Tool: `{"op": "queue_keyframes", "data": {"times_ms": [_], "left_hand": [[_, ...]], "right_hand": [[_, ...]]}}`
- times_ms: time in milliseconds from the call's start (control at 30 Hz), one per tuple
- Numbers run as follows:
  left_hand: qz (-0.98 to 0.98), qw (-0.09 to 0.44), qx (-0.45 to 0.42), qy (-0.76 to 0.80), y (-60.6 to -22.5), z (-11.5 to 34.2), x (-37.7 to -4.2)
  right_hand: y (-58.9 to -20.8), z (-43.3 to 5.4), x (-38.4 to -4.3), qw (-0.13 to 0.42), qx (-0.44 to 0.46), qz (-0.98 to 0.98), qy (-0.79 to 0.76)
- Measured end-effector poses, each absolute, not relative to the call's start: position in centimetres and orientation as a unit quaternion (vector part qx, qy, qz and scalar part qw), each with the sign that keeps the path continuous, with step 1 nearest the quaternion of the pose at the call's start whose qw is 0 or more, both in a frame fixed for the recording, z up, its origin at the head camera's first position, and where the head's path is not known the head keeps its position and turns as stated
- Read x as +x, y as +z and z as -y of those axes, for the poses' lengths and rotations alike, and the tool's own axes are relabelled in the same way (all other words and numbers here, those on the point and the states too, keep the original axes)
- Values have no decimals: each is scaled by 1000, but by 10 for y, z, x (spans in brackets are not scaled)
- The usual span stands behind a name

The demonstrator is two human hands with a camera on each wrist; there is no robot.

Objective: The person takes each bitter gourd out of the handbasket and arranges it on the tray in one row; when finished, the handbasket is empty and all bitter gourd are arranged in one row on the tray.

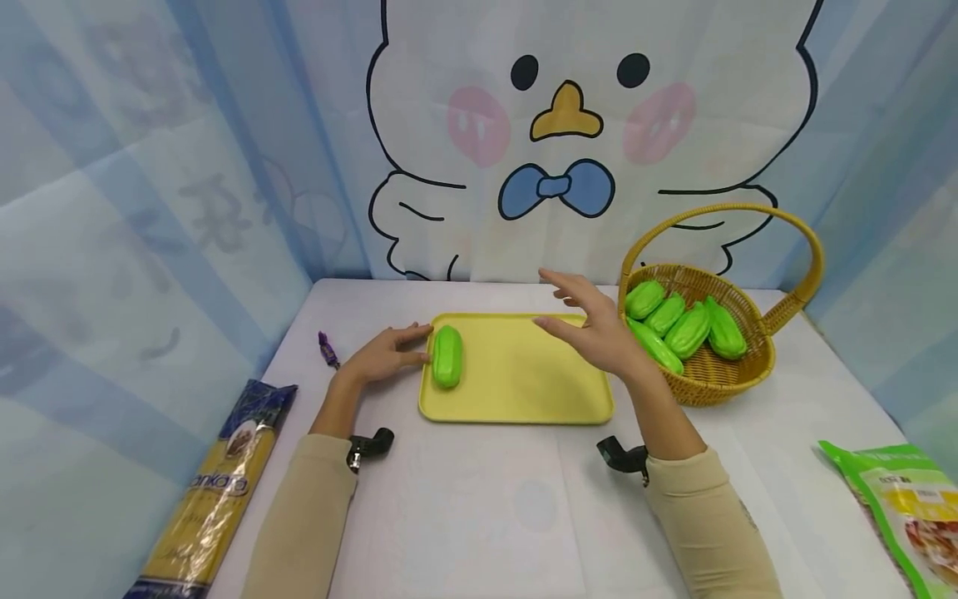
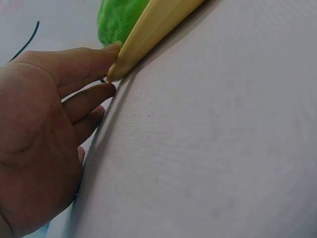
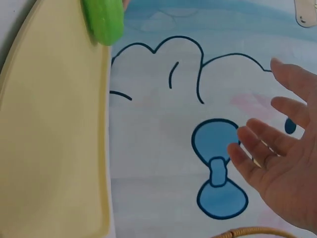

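On the left end of the yellow tray lies a bright green, ridged, gourd-like vegetable. My left hand touches the tray's left rim with thumb and fingertips, right beside that vegetable; the left wrist view shows the fingers nearly straight at the tray edge. My right hand is raised over the tray's right end, fingers spread and holding nothing. Just right of it stands a wicker basket with a tall handle, holding several more of the green vegetables.
A small purple-wrapped candy lies left of my left hand. A long gold and blue packet lies along the table's left side. At the right front is a green bag. Behind the table hangs a printed curtain.
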State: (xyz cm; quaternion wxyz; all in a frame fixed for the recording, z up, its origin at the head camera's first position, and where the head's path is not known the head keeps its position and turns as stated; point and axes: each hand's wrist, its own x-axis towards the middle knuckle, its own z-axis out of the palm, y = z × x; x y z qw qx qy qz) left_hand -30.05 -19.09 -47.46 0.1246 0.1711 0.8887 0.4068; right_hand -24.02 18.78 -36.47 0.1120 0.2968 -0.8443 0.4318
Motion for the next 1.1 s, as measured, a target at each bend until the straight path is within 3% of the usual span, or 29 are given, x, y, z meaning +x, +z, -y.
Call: {"op": "queue_keyframes", "data": {"times_ms": [533, 1100], "left_hand": [[-892, 119, 165, 404, -475, 191, -301], [-886, 122, 177, 410, -477, 190, -302]], "right_hand": [[-347, -255, -235, 145, 223, 860, 436], [-360, -312, -238, 74, 129, 907, 394]]}}
